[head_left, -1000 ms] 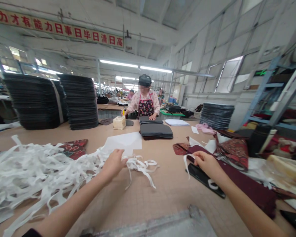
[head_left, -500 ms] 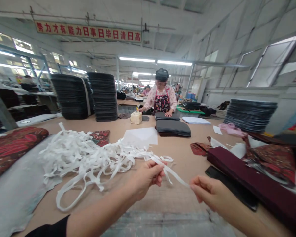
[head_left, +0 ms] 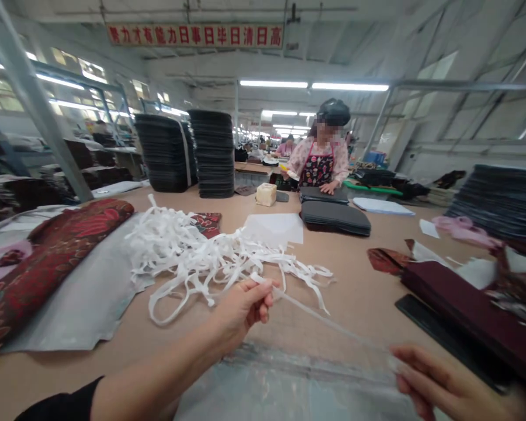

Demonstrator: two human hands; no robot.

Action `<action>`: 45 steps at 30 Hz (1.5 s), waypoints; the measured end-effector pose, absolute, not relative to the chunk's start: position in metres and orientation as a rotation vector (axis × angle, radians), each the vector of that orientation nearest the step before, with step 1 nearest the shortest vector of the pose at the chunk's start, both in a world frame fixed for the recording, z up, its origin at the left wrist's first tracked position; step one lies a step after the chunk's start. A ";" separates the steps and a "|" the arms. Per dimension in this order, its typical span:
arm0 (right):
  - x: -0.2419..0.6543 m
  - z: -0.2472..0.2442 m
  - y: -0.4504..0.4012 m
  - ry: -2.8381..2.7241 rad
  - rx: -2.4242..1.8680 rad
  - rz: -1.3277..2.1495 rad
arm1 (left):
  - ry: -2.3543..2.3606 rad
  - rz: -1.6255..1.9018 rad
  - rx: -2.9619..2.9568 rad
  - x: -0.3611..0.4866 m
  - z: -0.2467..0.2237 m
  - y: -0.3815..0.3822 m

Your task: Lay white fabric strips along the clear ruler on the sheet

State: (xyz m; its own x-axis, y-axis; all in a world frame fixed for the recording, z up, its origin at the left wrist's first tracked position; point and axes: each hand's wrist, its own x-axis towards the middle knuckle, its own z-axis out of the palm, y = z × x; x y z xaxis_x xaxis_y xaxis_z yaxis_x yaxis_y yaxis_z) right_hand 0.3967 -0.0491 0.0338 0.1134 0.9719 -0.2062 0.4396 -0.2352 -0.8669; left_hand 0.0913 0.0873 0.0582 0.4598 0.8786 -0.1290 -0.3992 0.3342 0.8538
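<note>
Between my two hands a narrow white fabric strip (head_left: 324,318) is stretched at a slant, higher on the left. My left hand (head_left: 249,304) pinches it between thumb and fingers, just in front of the tangled pile of white strips (head_left: 210,251). At the lower right, my right hand (head_left: 438,374) grips the strip's other end and is slightly blurred. Below the strip, a clear plastic sheet (head_left: 298,386) lies along the near edge of the table (head_left: 355,275).
Patterned red fabric (head_left: 70,257) lies left; a folded maroon cloth (head_left: 469,316) and black flat case (head_left: 442,333) lie right. Across the table a co-worker (head_left: 319,158) rests a hand on dark panels (head_left: 335,217). Tall dark stacks (head_left: 210,155) stand behind.
My right hand has moved right and nearer to me, drawing the strip out longer and straighter. My left hand still pinches it. The camera view has turned somewhat left.
</note>
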 end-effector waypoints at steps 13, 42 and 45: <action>0.365 0.027 -0.051 -1.055 -1.179 1.372 | 0.796 0.986 0.694 0.082 0.031 0.108; 0.359 0.027 -0.052 -0.919 -1.057 1.472 | 0.844 0.957 0.788 0.089 0.024 0.104; 0.359 0.031 -0.048 -0.892 -1.126 1.224 | 0.949 0.875 0.992 0.085 0.020 0.110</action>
State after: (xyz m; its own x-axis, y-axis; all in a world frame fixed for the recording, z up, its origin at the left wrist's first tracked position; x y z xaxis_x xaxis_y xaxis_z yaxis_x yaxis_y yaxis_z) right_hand 0.3587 -0.0480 0.0311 0.1554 0.9861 -0.0584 -0.2471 -0.0184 -0.9688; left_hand 0.0852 0.1096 0.0201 0.3354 0.9121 -0.2358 -0.1611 0.3021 0.9396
